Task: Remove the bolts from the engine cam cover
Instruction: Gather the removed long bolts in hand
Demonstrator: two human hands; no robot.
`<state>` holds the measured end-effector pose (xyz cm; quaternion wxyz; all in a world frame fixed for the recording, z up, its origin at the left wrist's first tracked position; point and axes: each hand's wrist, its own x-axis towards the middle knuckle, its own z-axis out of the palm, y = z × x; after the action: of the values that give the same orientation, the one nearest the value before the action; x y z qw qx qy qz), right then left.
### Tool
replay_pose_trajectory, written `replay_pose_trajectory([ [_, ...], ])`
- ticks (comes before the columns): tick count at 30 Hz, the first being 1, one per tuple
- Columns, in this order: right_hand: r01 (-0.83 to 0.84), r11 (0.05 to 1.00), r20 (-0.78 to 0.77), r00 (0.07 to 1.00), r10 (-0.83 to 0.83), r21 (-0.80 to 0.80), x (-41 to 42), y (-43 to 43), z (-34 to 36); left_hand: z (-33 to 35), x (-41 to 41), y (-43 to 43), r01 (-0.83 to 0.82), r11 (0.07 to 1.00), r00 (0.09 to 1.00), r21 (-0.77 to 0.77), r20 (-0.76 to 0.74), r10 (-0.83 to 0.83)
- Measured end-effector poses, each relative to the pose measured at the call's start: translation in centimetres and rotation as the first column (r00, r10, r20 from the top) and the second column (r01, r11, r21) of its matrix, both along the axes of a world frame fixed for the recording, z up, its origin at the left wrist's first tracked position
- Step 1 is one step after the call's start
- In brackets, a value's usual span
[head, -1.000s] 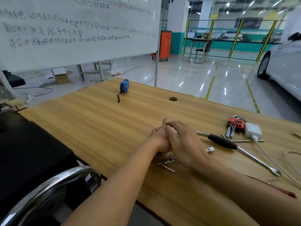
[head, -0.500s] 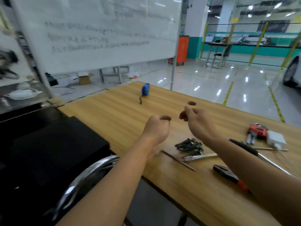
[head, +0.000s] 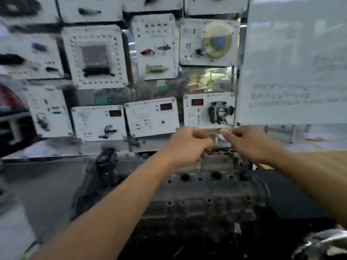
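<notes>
Left hand (head: 189, 143): raised, fingers curled in toward the palm. Right hand (head: 249, 142): raised at the same height, fingers curled, thumb close to the forefinger. The two hands are near each other but apart. Motion blur prevents telling whether either hand pinches anything.

Both hands hang above the far end of the engine (head: 202, 209), without visible contact. The cam cover (head: 199, 186) lies directly below and in front of the hands, on top of the engine, with two large round openings in its upper face. Small round fixing points (head: 208, 200) line its near edge; whether bolts sit in them cannot be told.

Behind the engine stands a wall of white instrument panels (head: 152, 119), three with red displays. A whiteboard (head: 293, 72) stands to the right. Below it, a wooden bench (head: 319, 156) shows behind the right forearm.
</notes>
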<state>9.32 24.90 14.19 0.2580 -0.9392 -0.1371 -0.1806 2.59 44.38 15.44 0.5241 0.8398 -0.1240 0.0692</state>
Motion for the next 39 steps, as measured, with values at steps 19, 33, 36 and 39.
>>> replay_pose_trajectory([
  [19, -0.048, 0.932, -0.021, 0.999, 0.044, -0.359, 5.4, -3.9, -5.0, -2.8, -2.5, 20.5, -0.303, 0.449, 0.863, 0.841, 0.042, 0.504],
  [33, -0.078, 0.868, -0.018, 0.997, 0.079, -0.491, 3.5, -4.4, -2.3, -1.7, -3.1, 19.6, -0.291, 0.513, 0.892, 0.808, 0.035, 0.451],
  [36, -0.091, 0.905, -0.004, 0.995, 0.099, -0.416, 3.7, -5.1, -0.7, 1.0, -2.7, 19.0, -0.301, 0.394, 0.893, 0.868, 0.112, 0.436],
  [39, -0.034, 0.94, 0.068, 0.996, 0.061, -0.339, 3.6, -8.1, 2.8, 5.1, -1.0, 16.8, -0.369, 0.458, 0.885, 0.809, 0.155, 0.44],
])
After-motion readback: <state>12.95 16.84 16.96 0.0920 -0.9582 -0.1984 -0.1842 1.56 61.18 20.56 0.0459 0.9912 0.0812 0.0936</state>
